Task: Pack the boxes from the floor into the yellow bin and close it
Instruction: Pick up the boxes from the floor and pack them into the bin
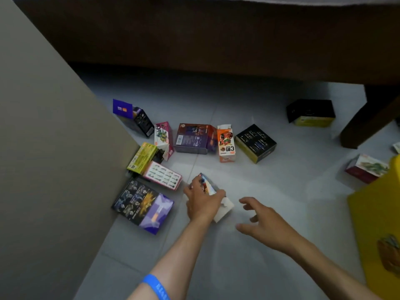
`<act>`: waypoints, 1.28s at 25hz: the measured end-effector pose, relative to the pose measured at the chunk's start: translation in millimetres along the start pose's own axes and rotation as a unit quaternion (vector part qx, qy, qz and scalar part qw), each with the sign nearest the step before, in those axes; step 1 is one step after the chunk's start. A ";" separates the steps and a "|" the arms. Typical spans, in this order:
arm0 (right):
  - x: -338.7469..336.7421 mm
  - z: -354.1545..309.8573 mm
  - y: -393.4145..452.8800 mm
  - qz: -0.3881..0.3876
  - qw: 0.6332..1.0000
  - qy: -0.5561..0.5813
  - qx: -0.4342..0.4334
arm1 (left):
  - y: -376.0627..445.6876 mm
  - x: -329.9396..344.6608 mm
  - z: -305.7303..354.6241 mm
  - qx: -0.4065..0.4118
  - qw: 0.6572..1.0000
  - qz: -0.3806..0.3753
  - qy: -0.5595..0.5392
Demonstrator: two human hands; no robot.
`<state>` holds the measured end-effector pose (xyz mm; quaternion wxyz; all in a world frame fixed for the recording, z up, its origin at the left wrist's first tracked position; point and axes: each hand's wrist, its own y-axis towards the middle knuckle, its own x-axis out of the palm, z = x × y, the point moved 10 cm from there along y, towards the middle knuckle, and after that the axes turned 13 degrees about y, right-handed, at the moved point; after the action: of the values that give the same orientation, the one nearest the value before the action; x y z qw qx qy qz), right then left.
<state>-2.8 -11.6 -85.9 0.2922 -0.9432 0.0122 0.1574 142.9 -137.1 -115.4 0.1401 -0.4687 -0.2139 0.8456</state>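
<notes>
We are gripping a small box [211, 187] with our left hand [202, 199]; our right hand [263, 221] is hovering, fingers spread wide.

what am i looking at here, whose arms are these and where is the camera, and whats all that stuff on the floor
There is no machine here. One wide-angle camera sits on a person's head and looks down, so the two arms are the wearer's own.

The left hand grips a small white box with a colourful face on the tiled floor. The right hand hovers beside it with spread fingers, holding nothing.

Small printed cartons lie scattered on the floor, among them an orange box standing upright and a black and yellow box. The yellow shape at the right edge is the yellow bin they go into.
</notes>
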 end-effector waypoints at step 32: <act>-67.5 -9.7 16.4 0.186 0.974 0.131 -0.007 | 59.6 -91.5 -1.8 0.263 0.757 0.058 0.595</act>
<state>-66.0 -35.3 -66.8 0.2467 -0.9390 0.2244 0.0844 190.1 -228.5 -78.6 0.3071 -0.8339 0.1709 0.4255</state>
